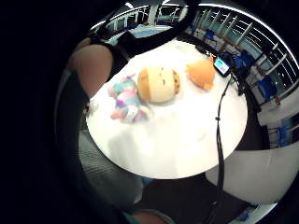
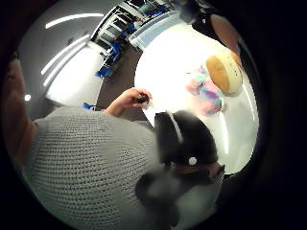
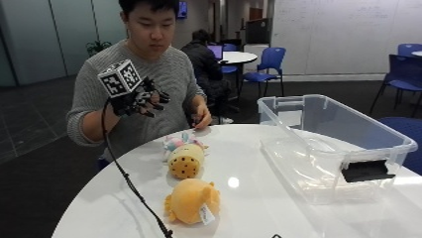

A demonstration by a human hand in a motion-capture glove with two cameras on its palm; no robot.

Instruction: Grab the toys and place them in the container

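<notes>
Toys are to be gathered: container [image 3: 333,144] stands empty on table [image 3: 264,208]; orange toy [image 3: 191,201], yellow toy [image 3: 185,161] and pastel toy [image 3: 174,143] lie beside it. Right hand [image 3: 139,101] is raised, fingers spread, nothing held; a descent onto one toy is called for next

A round white worktop [image 3: 264,198] fills the foreground of the outside view. Behind it, at about two o'clock, stand blue chairs [image 3: 267,62] on dark flooring, with another small round table [image 3: 238,56] near twelve o'clock. A whiteboard wall [image 3: 330,34] runs across the back.
</notes>
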